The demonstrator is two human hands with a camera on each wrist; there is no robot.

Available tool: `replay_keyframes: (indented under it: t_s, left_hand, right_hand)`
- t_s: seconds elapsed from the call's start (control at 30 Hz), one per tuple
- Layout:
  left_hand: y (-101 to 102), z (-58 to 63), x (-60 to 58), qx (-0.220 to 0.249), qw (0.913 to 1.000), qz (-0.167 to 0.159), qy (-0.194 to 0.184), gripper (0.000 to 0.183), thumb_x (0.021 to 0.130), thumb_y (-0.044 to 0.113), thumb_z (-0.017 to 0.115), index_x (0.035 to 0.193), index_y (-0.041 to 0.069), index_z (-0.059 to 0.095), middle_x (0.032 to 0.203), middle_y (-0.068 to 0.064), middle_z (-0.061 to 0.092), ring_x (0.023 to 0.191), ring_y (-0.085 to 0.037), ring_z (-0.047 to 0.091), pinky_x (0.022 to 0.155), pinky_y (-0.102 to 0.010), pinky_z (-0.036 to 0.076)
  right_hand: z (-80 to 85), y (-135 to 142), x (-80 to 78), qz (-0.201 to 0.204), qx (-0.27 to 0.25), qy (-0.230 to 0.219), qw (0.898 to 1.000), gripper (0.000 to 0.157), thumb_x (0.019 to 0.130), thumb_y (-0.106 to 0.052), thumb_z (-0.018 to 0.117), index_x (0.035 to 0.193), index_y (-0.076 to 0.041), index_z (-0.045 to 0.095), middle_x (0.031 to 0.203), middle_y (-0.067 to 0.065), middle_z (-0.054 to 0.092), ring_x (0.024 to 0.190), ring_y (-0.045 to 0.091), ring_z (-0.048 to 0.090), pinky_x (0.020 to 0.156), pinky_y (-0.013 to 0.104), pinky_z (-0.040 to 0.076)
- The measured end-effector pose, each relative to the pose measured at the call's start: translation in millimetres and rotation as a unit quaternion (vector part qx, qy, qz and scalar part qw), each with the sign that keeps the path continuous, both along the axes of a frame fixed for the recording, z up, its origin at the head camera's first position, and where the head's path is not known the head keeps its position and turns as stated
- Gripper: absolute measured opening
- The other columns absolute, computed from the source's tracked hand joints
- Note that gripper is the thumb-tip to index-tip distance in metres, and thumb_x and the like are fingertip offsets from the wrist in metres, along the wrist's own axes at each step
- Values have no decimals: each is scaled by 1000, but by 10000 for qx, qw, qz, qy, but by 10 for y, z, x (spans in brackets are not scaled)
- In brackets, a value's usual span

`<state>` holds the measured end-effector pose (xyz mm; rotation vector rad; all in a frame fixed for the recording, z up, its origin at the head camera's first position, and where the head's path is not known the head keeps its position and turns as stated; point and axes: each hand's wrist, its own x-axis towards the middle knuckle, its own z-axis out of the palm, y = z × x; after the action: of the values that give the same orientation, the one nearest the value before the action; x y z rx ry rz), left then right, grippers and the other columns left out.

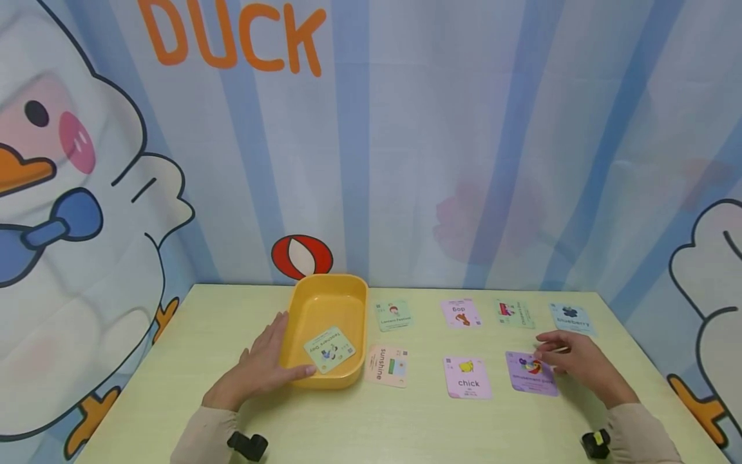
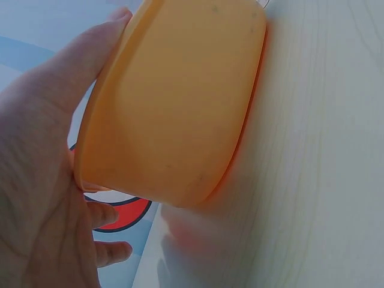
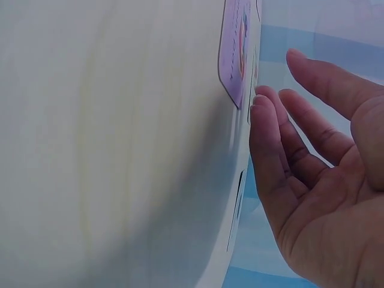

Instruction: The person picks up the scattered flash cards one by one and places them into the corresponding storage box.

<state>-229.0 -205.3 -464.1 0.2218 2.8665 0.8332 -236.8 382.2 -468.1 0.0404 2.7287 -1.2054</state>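
Note:
My left hand (image 1: 261, 362) rests against the near left corner of a yellow plastic basin (image 1: 359, 309), thumb at the front rim and fingers along the side. In the left wrist view the basin's outer wall (image 2: 174, 108) fills the middle. A green "Teachers' Day" card (image 1: 329, 350) lies inside it. At the right, my right hand (image 1: 580, 361) hovers by the purple "amusement park" card (image 1: 533, 381), its fingertips overlapping the card's right edge in the head view. The right wrist view shows thumb and fingers apart with nothing between them, beside that purple card (image 3: 235, 54).
Beside the basin lie a "Lantern Festival" card (image 1: 393, 316) and a "sunshine" card (image 1: 386, 366). Further right are an upside-down dog card (image 1: 461, 314), a "chick" card (image 1: 467, 378), a sideways green card (image 1: 514, 314) and a "blueberry" card (image 1: 572, 319). A duck-print curtain (image 1: 406, 142) stands behind the table.

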Motion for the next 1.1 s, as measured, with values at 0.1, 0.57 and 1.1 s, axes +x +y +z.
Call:
replay_keyframes:
  t_s: [0.1, 0.57, 1.1]
  left_hand:
    - [4, 2, -4, -12, 10000, 3, 22, 127, 79, 72, 69, 163, 9, -2, 171, -17, 4, 154, -45, 11, 108, -84, 11]
    - [3, 10, -10, -51, 9999, -75, 47, 127, 79, 72, 69, 164, 10, -3, 171, -17, 4, 154, -45, 11, 107, -84, 12]
    - [2, 3, -7, -21, 10000, -10, -56, 128, 78, 74, 69, 164, 11, -3, 171, -17, 4, 154, -44, 11, 108, -84, 11]
  right_hand:
    - [11, 3, 4, -53, 22, 26, 10000, 53, 95, -25, 74, 133, 8, 58, 115, 18, 68, 97, 23, 65, 70, 32, 57]
    - [-50, 52, 22, 77, 427, 236, 9988, 56, 90, -28, 78, 131, 6, 61, 126, 27, 63, 108, 37, 62, 74, 32, 55]
    - [-66, -5, -57, 744, 860, 95, 9935, 70, 79, -20, 88, 133, 10, 57, 134, 31, 56, 117, 47, 56, 100, 62, 47]
